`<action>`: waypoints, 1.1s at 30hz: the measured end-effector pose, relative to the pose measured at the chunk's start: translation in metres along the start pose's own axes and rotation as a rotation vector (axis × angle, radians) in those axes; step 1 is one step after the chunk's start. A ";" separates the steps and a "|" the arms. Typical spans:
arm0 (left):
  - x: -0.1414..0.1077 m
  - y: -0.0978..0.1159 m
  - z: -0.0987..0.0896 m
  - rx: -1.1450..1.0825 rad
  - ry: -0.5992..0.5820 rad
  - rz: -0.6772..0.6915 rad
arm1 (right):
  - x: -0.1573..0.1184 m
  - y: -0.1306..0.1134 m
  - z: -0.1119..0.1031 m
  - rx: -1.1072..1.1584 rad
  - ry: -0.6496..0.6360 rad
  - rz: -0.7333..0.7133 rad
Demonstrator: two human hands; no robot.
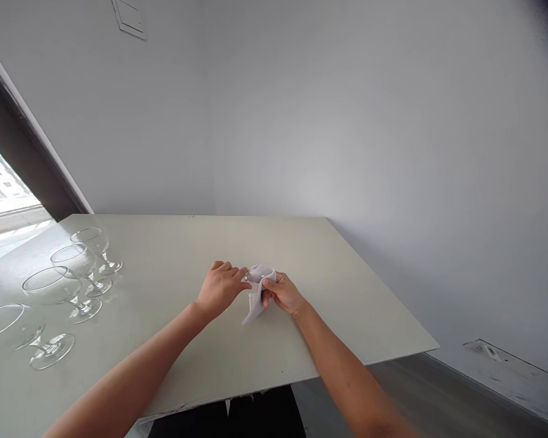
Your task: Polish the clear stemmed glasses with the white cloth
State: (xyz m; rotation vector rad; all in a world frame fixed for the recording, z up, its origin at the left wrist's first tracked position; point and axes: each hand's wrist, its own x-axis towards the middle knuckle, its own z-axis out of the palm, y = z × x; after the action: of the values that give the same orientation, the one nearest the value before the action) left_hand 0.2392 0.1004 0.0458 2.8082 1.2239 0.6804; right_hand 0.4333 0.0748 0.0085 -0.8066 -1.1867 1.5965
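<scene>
Fingers (228, 269) narrow, left hand (219, 291) and right hand (283, 293) pinching together near bench centre. Pale bench (173, 267) carries four upright stemmed balloon glasses (50, 286) at left, well apart from hands. White cloth (256, 301) crumpled, soft, light, easily gathered. Small glass piece (245, 277) at cloth's edge, mostly hidden; fragile, slippery, safest held through cloth.

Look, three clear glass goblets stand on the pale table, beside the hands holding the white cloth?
The head view shows four clear glass goblets, not three, on the pale table, beside the left hand and right hand holding the white cloth.
</scene>
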 end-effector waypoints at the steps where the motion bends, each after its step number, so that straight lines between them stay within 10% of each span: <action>1: 0.001 -0.003 -0.001 -0.100 -0.096 -0.054 | -0.003 -0.003 -0.001 -0.069 -0.047 0.009; 7: 0.002 -0.018 -0.003 -0.749 -0.620 -0.167 | -0.011 -0.014 -0.003 -0.241 -0.191 0.050; 16: -0.003 0.002 0.011 0.148 0.229 0.147 | 0.005 0.005 -0.002 0.091 0.162 -0.013; 21: -0.002 -0.007 0.009 0.015 0.112 0.036 | -0.002 -0.002 0.000 -0.025 -0.002 0.012; 27: 0.002 -0.019 -0.001 -0.671 -0.573 -0.270 | -0.009 -0.010 -0.002 -0.228 -0.152 0.065; 33: -0.002 -0.004 -0.004 -0.076 -0.027 -0.057 | 0.003 0.004 0.002 0.030 0.078 0.028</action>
State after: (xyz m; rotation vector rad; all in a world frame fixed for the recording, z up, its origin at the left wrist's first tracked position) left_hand 0.2336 0.1011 0.0479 2.7011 1.2411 0.6684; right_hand 0.4294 0.0762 0.0059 -0.8617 -1.0980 1.5878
